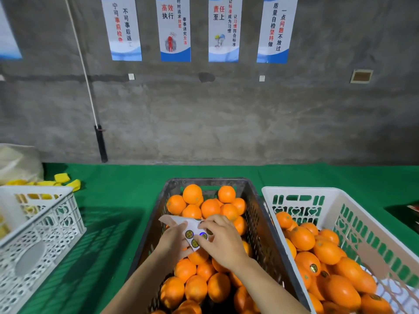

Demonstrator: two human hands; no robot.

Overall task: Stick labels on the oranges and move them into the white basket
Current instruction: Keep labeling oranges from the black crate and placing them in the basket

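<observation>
Head view: wall poster [175,28] reads 高效执行; both hands hold label sheet [192,232].

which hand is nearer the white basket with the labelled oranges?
Right. The right hand is over the dark crate, fingers on the label sheet, closer to the white basket on that side. The left hand holds the sheet farther away.
</observation>
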